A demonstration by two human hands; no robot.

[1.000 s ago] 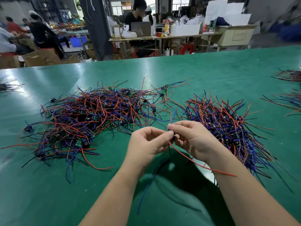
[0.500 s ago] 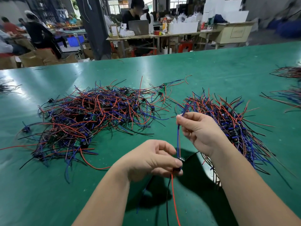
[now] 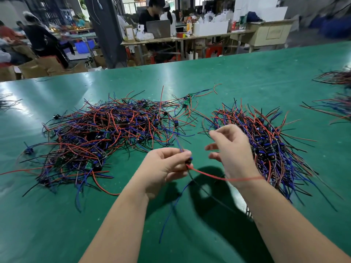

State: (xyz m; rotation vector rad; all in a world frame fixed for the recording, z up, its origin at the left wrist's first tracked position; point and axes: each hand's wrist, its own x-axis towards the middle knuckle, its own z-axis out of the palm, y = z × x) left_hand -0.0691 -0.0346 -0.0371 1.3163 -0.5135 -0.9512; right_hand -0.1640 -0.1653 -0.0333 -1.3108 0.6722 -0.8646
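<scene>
One left hand (image 3: 165,168), one right hand (image 3: 230,154), one held wire assembly (image 3: 207,174), two big wire heaps (image 3: 106,137) (image 3: 266,141), one table (image 3: 247,82)

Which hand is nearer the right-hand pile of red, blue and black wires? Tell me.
Right. The right hand hovers at the pile's left edge; the left hand is farther left.

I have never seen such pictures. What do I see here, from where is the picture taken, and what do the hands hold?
The camera sits on a person's head and looks down, so both bare arms are that person's own. On the green table lie two heaps of red, blue and black wires, a left heap and a right heap. The left hand pinches one wire piece by its small dark part. The right hand is beside it, fingers loose, holding nothing.
</scene>
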